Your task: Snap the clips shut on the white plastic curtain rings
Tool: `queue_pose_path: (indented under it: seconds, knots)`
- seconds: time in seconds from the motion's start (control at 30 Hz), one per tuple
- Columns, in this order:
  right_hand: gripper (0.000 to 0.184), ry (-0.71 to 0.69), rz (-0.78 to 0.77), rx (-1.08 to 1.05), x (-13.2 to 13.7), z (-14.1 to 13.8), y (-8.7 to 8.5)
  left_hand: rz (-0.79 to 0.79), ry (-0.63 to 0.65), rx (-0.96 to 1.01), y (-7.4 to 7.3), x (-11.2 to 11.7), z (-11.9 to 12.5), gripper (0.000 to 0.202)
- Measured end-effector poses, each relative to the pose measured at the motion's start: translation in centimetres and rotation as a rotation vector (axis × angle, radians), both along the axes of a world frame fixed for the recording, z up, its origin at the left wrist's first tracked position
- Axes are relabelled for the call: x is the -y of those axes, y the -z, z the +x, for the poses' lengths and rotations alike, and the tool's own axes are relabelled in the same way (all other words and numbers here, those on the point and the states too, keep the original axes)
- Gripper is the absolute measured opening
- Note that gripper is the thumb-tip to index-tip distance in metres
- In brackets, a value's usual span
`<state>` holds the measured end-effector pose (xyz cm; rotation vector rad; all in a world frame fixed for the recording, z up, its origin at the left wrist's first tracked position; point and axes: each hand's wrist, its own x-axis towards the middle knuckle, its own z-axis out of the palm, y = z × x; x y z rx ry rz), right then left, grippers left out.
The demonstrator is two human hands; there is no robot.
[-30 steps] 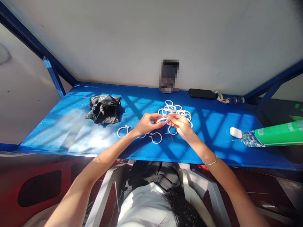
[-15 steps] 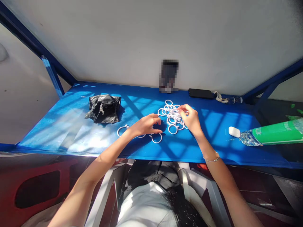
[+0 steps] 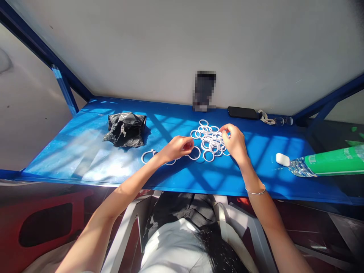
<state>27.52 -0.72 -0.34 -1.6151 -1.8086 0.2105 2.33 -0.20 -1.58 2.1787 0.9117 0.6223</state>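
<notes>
My left hand is closed in a pinch on a thin white plastic ring, which juts out to the right of the fingertips. More white rings lie by the left wrist, partly covered by the hand and forearm. A loose, overlapping pile of similar rings spreads between both hands. At the pile's right side, my right hand has thumb and forefinger bent together around a bit of white ring, mostly hidden by the fingers.
On the blue table, a crumpled black plastic bag sits at left. Along the back are a blurred-out dark upright object, a black phone and glasses. A white case and green-labelled bottle lie at right.
The left fingers have closed, and the ring near them has shifted up and right, towards the pile. My right hand has moved slightly right; the pile's rings are more spread out.
</notes>
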Motion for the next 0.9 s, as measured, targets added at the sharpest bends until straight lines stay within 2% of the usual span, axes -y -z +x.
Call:
queue_pose_path:
  seconds: [0.13, 0.3, 0.5, 0.63, 0.77, 0.9]
  knots:
    - [0.018, -0.156, -0.020, -0.137, 0.8, -1.4, -0.4, -0.089, -0.113, 0.202, -0.4, 0.1, 0.0, 0.015]
    - [0.019, -0.365, -0.135, -0.291, 1.9, -3.4, 0.1, -0.093, -0.202, 0.301, -0.8, 0.4, 0.2, 0.022]
    - [0.017, -0.500, -0.260, -0.396, 2.8, -4.6, 0.6, -0.298, -0.266, 0.539, -0.8, 0.5, 0.6, 0.034]
    - [0.019, -0.537, -0.293, -0.527, 3.0, -5.2, 1.2, -0.340, -0.267, 0.601, -0.7, 0.7, 0.9, 0.031]
    - [0.023, -0.532, -0.335, -0.683, 2.9, -5.5, 1.8, -0.384, -0.215, 0.628, -0.6, 0.9, 1.2, 0.030]
    - [0.029, -0.479, -0.294, -0.688, 2.4, -5.1, 2.0, -0.358, -0.178, 0.592, -0.8, 1.1, 1.3, 0.033]
